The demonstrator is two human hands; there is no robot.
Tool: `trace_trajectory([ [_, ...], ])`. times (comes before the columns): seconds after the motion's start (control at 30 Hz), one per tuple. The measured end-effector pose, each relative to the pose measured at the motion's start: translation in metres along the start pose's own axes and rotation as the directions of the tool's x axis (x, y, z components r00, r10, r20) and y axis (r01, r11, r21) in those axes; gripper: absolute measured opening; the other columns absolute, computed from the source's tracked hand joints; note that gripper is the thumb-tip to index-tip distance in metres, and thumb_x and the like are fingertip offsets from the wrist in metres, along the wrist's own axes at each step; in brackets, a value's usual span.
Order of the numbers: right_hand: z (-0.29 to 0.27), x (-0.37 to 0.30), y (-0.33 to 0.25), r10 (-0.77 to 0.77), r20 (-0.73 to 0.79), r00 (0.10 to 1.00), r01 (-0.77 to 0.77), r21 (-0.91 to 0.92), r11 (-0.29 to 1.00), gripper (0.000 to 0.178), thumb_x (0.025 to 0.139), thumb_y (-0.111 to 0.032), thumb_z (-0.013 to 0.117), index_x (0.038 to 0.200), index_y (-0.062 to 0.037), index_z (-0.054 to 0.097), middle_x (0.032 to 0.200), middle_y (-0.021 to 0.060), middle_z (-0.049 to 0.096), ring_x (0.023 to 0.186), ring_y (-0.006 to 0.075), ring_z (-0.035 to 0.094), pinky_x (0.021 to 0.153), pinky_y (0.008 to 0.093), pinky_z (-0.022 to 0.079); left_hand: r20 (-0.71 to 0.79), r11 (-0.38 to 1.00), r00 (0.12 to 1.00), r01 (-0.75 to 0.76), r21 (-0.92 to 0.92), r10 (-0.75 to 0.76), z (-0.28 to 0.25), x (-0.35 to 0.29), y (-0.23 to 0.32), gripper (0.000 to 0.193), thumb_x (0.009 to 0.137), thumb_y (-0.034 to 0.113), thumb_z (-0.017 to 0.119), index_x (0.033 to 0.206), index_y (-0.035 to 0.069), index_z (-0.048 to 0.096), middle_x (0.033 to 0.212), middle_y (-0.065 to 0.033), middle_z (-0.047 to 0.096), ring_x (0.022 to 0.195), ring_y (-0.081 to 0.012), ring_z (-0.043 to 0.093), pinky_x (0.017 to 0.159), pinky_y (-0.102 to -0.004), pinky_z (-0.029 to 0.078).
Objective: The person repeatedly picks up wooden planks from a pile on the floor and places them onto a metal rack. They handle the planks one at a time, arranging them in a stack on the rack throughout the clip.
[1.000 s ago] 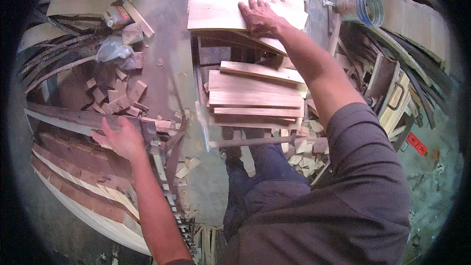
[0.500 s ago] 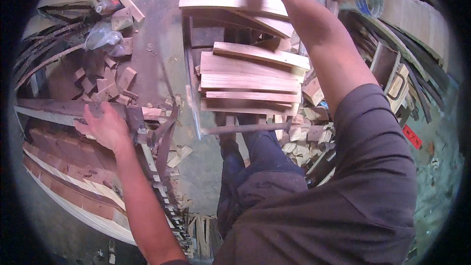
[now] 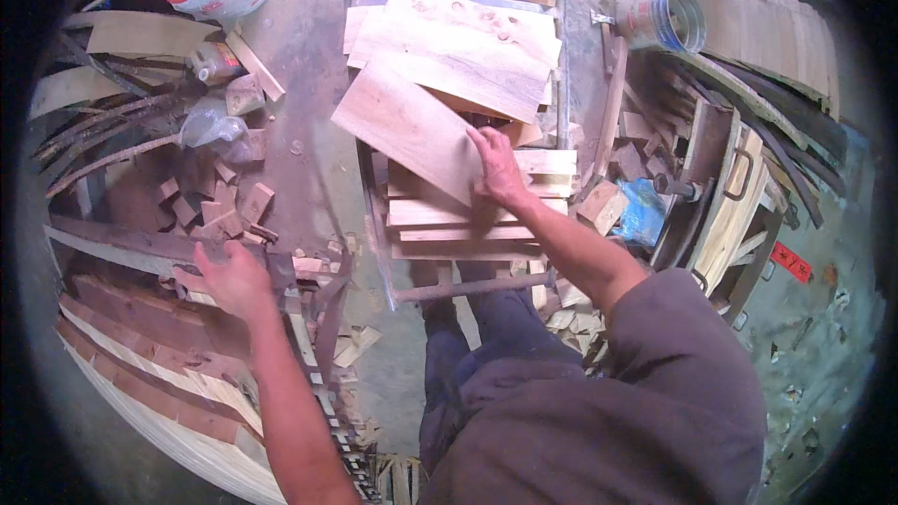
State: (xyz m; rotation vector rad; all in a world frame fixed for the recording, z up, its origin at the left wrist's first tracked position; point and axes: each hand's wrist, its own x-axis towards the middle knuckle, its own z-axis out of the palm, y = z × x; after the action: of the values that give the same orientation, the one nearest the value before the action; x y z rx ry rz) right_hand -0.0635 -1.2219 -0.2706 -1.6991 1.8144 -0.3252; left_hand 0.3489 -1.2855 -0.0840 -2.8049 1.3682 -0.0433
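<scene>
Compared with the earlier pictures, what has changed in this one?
The right hand has come back toward the body from the far stack of pale wooden boards and now holds a flat, pale, rectangular wooden board by its right-hand end, slanted over the nearer stack of pale wooden boards. The left hand stays at the long, dark brown beam.

"What's carrying the load?"
"A metal-framed stand (image 3: 468,288), and it's stacked! Narrow pale boards (image 3: 435,214) packed along the near edge!"
"Far edge?"
"Broad boards (image 3: 449,37), overlapping, skewed every which way!"
"And the floor (image 3: 313,122)?"
"Wood offcuts (image 3: 355,346) scattered off the stand's near left corner!"
</scene>
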Motion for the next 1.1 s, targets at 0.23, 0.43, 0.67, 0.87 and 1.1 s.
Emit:
trace_trajectory([
  [0.23, -0.006, 0.03, 0.004, 0.475, 0.425, 0.771, -0.578, 0.152, 0.802, 0.059, 0.066, -0.026, 0.085, 0.119, -0.0058, 0.068, 0.1, 0.0099, 0.075, 0.091, 0.0229, 0.071, 0.085, 0.0357, 0.054, -0.022, 0.991, 0.999, 0.037, -0.126, -0.041, 0.0, -0.001, 0.009, 0.056, 0.089, 0.029, 0.055, 0.138, 0.001, 0.052, 0.16, -0.0301, 0.012, 0.133, -0.0446, 0.046, 0.102, -0.0486, 0.046],
  [0.43, -0.056, 0.026, -0.021, 0.181, 0.455, 0.872, -0.338, 0.292, 0.895, 0.041, 0.066, -0.021, 0.077, 0.102, -0.0027, 0.072, 0.093, 0.0121, 0.071, 0.086, 0.0224, 0.067, 0.08, 0.0342, 0.053, 0.004, 0.975, 1.0, 0.015, -0.221, -0.015, -0.002, -0.003, 0.012, 0.057, 0.088, 0.028, 0.055, 0.138, 0.0, 0.052, 0.161, -0.0306, 0.009, 0.137, -0.0435, 0.042, 0.104, -0.0466, 0.045],
  [0.67, -0.067, -0.128, -0.073, -0.153, 0.165, 0.974, 0.181, -0.173, 0.968, 0.055, 0.072, -0.005, 0.064, 0.126, -0.0062, 0.054, 0.102, 0.0161, 0.054, 0.095, 0.0356, 0.054, 0.076, 0.0462, 0.044, 0.081, 0.988, 0.992, 0.104, -0.114, -0.096, -0.001, 0.001, 0.006, 0.059, 0.089, 0.029, 0.055, 0.139, 0.0, 0.051, 0.161, -0.0288, 0.011, 0.132, -0.0421, 0.048, 0.102, -0.0469, 0.047],
  [0.87, -0.005, -0.211, -0.042, 0.154, 0.443, 0.883, -0.12, -0.104, 0.987, 0.067, 0.07, -0.005, 0.068, 0.135, -0.0017, 0.049, 0.125, 0.0222, 0.053, 0.118, 0.0418, 0.051, 0.105, 0.0498, 0.041, 0.059, 0.987, 0.993, 0.112, -0.119, -0.106, -0.015, -0.007, 0.026, 0.057, 0.088, 0.028, 0.056, 0.138, 0.001, 0.052, 0.161, -0.0255, 0.012, 0.123, -0.0424, 0.056, 0.098, -0.0491, 0.049],
  [1.1, -0.003, -0.159, -0.008, 0.499, -0.064, 0.864, -0.503, -0.079, 0.861, 0.062, 0.071, -0.01, 0.074, 0.129, -0.0019, 0.053, 0.13, 0.0224, 0.051, 0.125, 0.0407, 0.048, 0.106, 0.0507, 0.042, 0.033, 0.985, 0.999, 0.034, -0.169, -0.029, -0.001, -0.003, 0.013, 0.056, 0.086, 0.029, 0.061, 0.134, 0.002, 0.055, 0.157, -0.0256, 0.02, 0.118, -0.0436, 0.059, 0.097, -0.0478, 0.05],
])
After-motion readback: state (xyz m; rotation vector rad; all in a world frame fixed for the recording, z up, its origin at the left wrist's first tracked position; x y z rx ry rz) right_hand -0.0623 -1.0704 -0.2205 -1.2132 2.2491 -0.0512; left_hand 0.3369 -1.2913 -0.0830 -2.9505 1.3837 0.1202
